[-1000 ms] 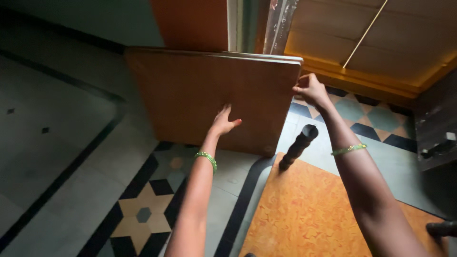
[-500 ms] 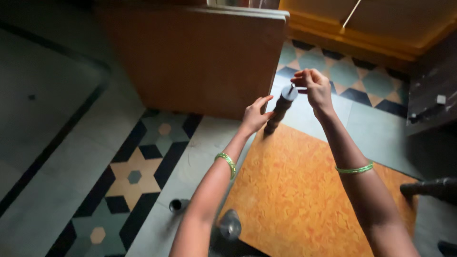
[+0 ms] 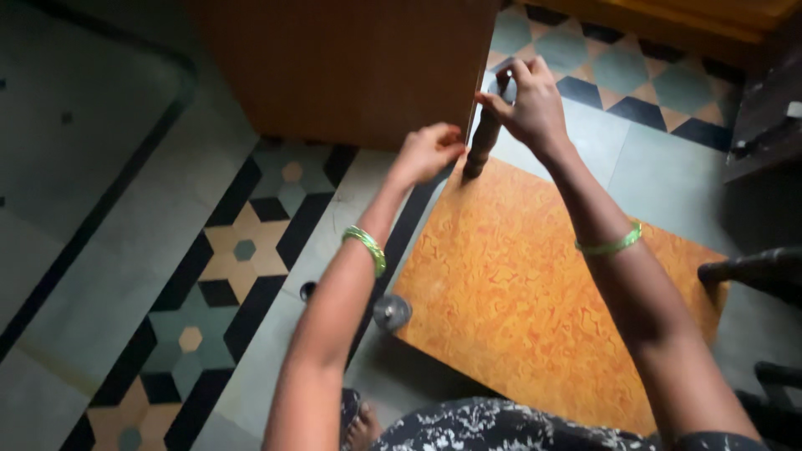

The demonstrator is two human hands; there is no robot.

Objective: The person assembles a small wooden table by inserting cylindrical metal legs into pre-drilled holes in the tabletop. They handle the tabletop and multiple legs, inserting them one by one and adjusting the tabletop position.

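Observation:
A dark turned wooden leg point(image 3: 484, 142) stands upright at the far corner of an orange marbled board point(image 3: 535, 284) that lies flat just above the floor. My right hand point(image 3: 525, 100) grips the top of that leg. My left hand point(image 3: 428, 153) is curled beside the leg's lower part, touching the bottom corner of a large brown wooden panel point(image 3: 351, 67) that stands on edge behind the board. Both wrists wear green bangles.
The floor is grey tile with a black, beige and green patterned strip point(image 3: 225, 276). A round metal piece point(image 3: 391, 311) and a small dark ring point(image 3: 307, 290) lie by the board's left edge. Dark furniture legs point(image 3: 752, 267) stand at right. My bare foot point(image 3: 363, 426) is at the bottom.
Both hands came down from the brown panel's face and top corner. The right hand took hold of the dark leg's top, and the left hand closed in beside it. The view tilted downward.

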